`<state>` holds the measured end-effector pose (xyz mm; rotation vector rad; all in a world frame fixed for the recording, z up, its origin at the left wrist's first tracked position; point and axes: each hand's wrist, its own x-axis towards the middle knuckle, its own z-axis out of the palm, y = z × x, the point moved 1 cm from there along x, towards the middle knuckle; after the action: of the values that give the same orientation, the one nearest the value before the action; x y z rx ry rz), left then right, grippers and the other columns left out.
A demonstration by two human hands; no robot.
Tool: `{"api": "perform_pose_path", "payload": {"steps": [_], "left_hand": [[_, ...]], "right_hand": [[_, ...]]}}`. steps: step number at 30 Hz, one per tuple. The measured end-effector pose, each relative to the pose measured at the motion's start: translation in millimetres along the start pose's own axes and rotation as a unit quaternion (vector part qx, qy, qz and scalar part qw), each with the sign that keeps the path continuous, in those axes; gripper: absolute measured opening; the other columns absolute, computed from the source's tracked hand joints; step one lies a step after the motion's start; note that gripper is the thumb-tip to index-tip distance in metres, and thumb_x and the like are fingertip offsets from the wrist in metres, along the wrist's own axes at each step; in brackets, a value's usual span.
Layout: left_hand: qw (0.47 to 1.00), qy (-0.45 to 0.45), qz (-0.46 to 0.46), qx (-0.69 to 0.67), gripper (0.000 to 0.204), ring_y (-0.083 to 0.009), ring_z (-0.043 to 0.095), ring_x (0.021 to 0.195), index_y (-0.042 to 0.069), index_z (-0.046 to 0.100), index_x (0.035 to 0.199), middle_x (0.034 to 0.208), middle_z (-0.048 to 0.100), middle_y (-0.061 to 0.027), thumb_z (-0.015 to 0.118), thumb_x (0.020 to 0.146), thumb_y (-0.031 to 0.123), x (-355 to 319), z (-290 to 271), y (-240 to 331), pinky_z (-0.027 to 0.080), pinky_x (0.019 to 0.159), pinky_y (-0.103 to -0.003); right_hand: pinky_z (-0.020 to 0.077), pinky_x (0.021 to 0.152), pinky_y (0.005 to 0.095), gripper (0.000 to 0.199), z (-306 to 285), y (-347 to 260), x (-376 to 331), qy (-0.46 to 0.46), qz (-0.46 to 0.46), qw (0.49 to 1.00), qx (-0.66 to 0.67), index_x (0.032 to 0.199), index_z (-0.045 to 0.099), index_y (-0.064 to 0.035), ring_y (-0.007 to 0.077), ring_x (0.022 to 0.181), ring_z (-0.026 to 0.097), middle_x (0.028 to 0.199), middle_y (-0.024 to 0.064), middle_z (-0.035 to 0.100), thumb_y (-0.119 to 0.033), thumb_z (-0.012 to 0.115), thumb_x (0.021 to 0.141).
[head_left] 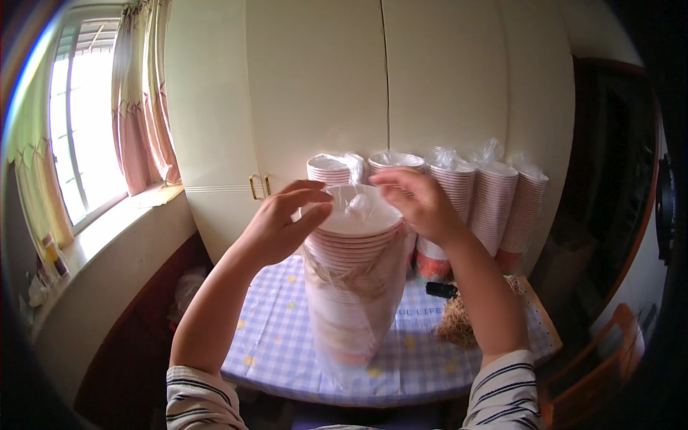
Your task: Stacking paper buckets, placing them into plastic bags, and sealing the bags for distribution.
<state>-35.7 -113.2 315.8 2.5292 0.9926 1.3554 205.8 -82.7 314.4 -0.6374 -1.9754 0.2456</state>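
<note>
A tall stack of nested white paper tubs [352, 254] stands upright on the table in front of me, wrapped in a clear plastic bag [358, 315]. The bag is bunched over the upper part, and some of it lies in the mouth of the top tub. My left hand [281, 218] is at the left of the rim, fingers curved and apart. On the other side, my right hand [419, 201] hovers by the rim with its fingers spread. Neither hand appears to grip the bag; whether the fingertips touch it I cannot tell.
Several bagged tub stacks [451, 193] line the far side against a cream cabinet [315, 86]. A checked blue cloth [276, 344] covers the table. Near my right forearm lie a black object [441, 289] and a tangle of brown straw-like strands [455, 322]. A wooden chair [609, 358] stands at right.
</note>
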Motion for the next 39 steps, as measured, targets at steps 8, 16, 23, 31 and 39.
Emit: {"api": "perform_pose_path", "payload": {"steps": [8, 16, 23, 31, 39], "left_hand": [[0.976, 0.212, -0.051, 0.004, 0.078, -0.0327, 0.040, 0.122, -0.001, 0.032, 0.133, 0.133, 0.038, -0.0208, 0.074, 0.068, 0.010, -180, 76, -71, 0.033, 0.101, -0.042], [0.963, 0.167, -0.176, 0.121, 0.119, -0.0513, 0.018, 0.130, 0.001, 0.010, 0.138, 0.139, 0.013, -0.0359, 0.085, 0.055, 0.038, -274, 229, -50, 0.023, 0.104, -0.057], [0.928, 0.258, -0.188, 0.193, 0.123, -0.0498, 0.018, 0.131, 0.002, 0.001, 0.140, 0.141, 0.012, -0.0328, 0.084, 0.055, 0.035, -258, 250, -108, 0.023, 0.105, -0.056], [0.879, 0.303, -0.282, 0.238, 0.117, -0.0497, 0.015, 0.132, -0.001, 0.000, 0.140, 0.142, 0.011, -0.0332, 0.078, 0.059, 0.033, -254, 227, -187, 0.020, 0.107, -0.055], [0.843, 0.302, -0.402, 0.189, 0.121, -0.0436, 0.016, 0.134, -0.002, -0.005, 0.140, 0.144, 0.012, -0.0298, 0.079, 0.058, 0.028, -222, 206, -260, 0.021, 0.110, -0.046]], "right_hand": [[0.0374, 0.095, 0.0330, 0.063, 38, 95, -208, 0.088, 0.305, 0.929, 0.189, 0.135, 0.035, -0.0033, 0.0171, 0.114, 0.046, 0.126, 0.0104, 0.049, -0.035, 0.061, 0.087], [0.0306, 0.101, 0.0369, 0.072, 185, 150, -294, 0.018, 0.406, 0.838, 0.364, 0.143, 0.025, -0.0166, 0.0198, 0.127, 0.032, 0.142, 0.0010, 0.031, -0.044, 0.055, 0.084], [0.0263, 0.105, 0.0348, 0.072, 243, 157, -263, 0.009, 0.351, 0.838, 0.418, 0.142, 0.022, -0.0049, 0.0212, 0.127, 0.033, 0.141, 0.0103, 0.032, -0.047, 0.048, 0.090], [0.0382, 0.096, 0.0293, 0.038, 265, 180, -269, -0.163, 0.343, 0.874, 0.303, 0.125, 0.051, -0.0025, 0.0162, 0.111, 0.050, 0.119, 0.0064, 0.057, -0.021, 0.053, 0.092], [0.0526, 0.074, 0.0262, 0.026, 259, 221, -276, -0.015, 0.399, 0.827, 0.397, 0.105, 0.062, -0.0007, 0.0116, 0.080, 0.062, 0.091, 0.0066, 0.065, -0.021, 0.059, 0.090]]}}
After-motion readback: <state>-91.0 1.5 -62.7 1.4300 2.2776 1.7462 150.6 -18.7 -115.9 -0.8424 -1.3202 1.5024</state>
